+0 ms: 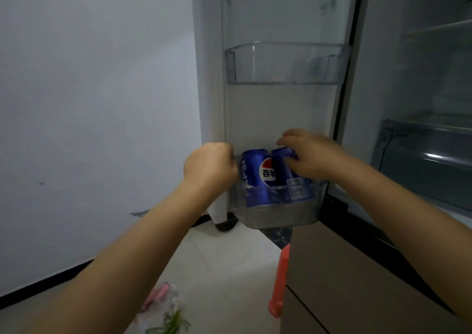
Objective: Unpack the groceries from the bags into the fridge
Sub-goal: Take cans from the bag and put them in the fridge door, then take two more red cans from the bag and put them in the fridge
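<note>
The fridge door stands open, its inner side facing me. Two blue Pepsi cans stand in the clear lower door bin (278, 216). The left can (256, 177) shows its logo and stands upright. On the right can (287, 170) my right hand (310, 156) is closed, fingers over its top. My left hand (210, 166) is curled at the bin's left end, just left of the left can; what its fingers grip is hidden. A clear plastic bag (166, 310) with green stalks and something pink lies on the floor below.
An empty clear upper door bin (286, 64) hangs above. To the right, the fridge interior shows glass shelves (436, 29) and a drawer (429, 162). An orange-red plastic stool leg (279, 280) stands by the lower fridge front. A grey wall is on the left.
</note>
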`<state>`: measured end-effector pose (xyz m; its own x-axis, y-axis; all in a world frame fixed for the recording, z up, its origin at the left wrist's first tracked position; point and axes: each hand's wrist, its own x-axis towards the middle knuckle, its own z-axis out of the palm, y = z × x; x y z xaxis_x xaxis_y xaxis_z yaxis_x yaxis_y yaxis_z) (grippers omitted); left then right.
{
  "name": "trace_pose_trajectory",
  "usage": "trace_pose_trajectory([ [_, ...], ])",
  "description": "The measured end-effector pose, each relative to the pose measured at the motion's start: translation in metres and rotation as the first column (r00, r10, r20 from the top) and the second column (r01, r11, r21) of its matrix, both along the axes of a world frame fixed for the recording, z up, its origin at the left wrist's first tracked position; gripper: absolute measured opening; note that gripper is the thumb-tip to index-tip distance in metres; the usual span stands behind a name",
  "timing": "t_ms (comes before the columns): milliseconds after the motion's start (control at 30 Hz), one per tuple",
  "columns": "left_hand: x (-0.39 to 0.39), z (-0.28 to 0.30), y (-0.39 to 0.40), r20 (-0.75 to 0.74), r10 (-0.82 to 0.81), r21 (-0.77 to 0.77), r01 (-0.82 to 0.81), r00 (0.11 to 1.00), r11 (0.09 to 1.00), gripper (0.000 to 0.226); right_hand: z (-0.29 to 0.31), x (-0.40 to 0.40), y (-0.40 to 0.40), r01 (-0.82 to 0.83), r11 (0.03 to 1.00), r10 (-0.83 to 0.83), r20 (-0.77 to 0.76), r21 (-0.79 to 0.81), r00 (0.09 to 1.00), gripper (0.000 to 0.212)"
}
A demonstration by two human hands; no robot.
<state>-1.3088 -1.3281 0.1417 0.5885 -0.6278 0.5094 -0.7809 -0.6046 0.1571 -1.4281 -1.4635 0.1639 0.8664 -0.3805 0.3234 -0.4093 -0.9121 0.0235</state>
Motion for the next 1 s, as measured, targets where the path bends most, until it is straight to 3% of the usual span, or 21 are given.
trace_pose_trajectory([
  [167,0.043,0.002,0.056,0.041,0.120,-0.006,-0.120,0.992,0.993,0.018,0.000,0.025,0.056,-0.166,0.980,0.193,0.331,-0.109,0.924,0.033],
  [267,0.079,-0.007,0.089,0.016,0.179,0.075,-0.179,0.984,0.981,0.016,-0.005,0.064,0.107,-0.229,0.959,0.280,0.419,-0.169,0.864,0.032],
  [400,0.138,-0.027,0.145,-0.027,0.285,0.219,-0.272,0.958,0.937,0.024,-0.015,0.137,0.165,-0.179,0.981,0.194,0.320,-0.076,0.927,0.034],
  [667,0.263,-0.085,0.251,-0.076,0.396,0.455,-0.322,0.915,0.831,0.023,-0.062,0.304,0.247,-0.228,0.973,0.225,0.092,0.024,0.970,0.034],
  [1000,0.445,-0.155,0.254,-0.068,0.386,0.546,-0.290,0.920,0.786,0.035,-0.169,0.512,0.243,-0.189,0.964,0.214,-0.123,0.188,0.969,0.034],
])
